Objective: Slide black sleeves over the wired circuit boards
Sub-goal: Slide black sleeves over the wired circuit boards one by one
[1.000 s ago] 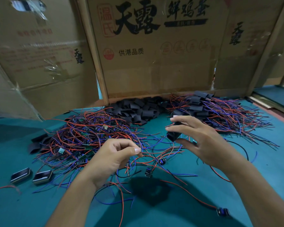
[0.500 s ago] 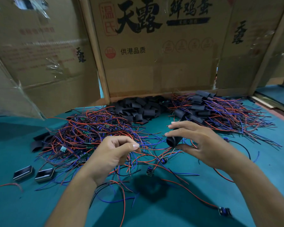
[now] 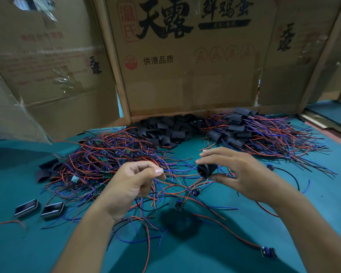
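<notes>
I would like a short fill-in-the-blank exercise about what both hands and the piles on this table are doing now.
1. The right hand holds a black ____ between thumb and fingers.
2. The left hand pinches thin ____ that lead toward the black sleeve.
3. The pile of loose sleeves lies against the ____ wall at the back.
4. The table has a ____ surface.

Missing words: sleeve; wires; cardboard; teal

- The big cardboard box [image 3: 185, 75] at the back says 天露 in fat black letters.
- Smaller black words below say 供港品质.
- A red stamp on it says 温氏.
</notes>
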Tool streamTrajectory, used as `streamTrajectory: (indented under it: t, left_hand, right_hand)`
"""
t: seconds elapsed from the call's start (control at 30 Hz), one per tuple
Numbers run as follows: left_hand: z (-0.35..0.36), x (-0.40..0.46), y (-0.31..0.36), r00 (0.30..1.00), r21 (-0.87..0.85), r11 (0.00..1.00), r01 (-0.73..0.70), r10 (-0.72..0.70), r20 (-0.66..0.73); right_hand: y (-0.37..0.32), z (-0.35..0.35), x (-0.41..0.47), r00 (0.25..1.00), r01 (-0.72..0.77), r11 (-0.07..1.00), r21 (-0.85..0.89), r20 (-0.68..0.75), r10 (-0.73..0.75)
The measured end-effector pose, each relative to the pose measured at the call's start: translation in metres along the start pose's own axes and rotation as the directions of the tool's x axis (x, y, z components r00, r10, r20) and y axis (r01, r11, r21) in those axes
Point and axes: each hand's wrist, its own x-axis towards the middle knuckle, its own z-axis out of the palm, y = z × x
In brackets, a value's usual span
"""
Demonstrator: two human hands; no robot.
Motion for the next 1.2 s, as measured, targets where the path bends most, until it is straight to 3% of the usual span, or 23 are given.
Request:
streamTrajectory:
  t: [0.17,0.27,0.37,0.43,0.57,0.7,0.83,1.0,1.2]
  left_hand:
    - [0.003,0.000,0.001,1.000,0.039,0.999,0.011,-0.010,-0.014]
    - [0.012,-0.001,0.000,1.000,0.129,0.992,0.011,-0.010,-0.001]
    - [0.032,0.000,-0.005,1.000,0.078,0.997,0.015,-0.014,-0.012]
    - [0.045,0.002,-0.007,0.997,0.009,0.999,0.052,-0.052,-0.064]
    - [0.053,0.001,-0.013,0.991,0.100,0.994,0.035,-0.021,-0.134]
    - [0.052,0.003,-0.014,0.989,0.136,0.988,0.070,-0.051,-0.139]
    - [0.044,0.004,-0.013,0.988,0.094,0.986,0.140,-0.133,-0.077]
    - [0.033,0.000,-0.010,0.996,-0.038,0.996,0.085,-0.083,0.032]
    - [0.040,0.001,-0.012,0.997,-0.178,0.981,0.074,-0.074,0.009]
  right_hand:
    - [-0.004,0.004,0.000,1.000,0.004,1.000,0.020,0.004,-0.004]
    - [-0.009,0.011,0.002,0.998,0.061,0.995,-0.073,-0.022,-0.062]
    - [-0.022,0.024,0.004,0.996,0.086,0.983,-0.161,-0.011,-0.089]
    - [-0.031,0.035,0.006,0.998,0.052,0.993,-0.110,-0.029,-0.055]
    - [-0.039,0.051,0.010,0.997,0.019,0.998,0.053,-0.072,-0.015]
    - [-0.035,0.050,0.010,0.995,-0.004,0.995,0.096,-0.095,0.013]
    - [-0.024,0.039,0.009,0.992,-0.017,0.997,0.080,-0.119,0.026]
    - [-0.014,0.028,0.007,0.995,-0.011,0.997,0.074,-0.101,0.018]
    - [-0.013,0.026,0.007,0.991,-0.023,0.992,0.121,-0.126,0.038]
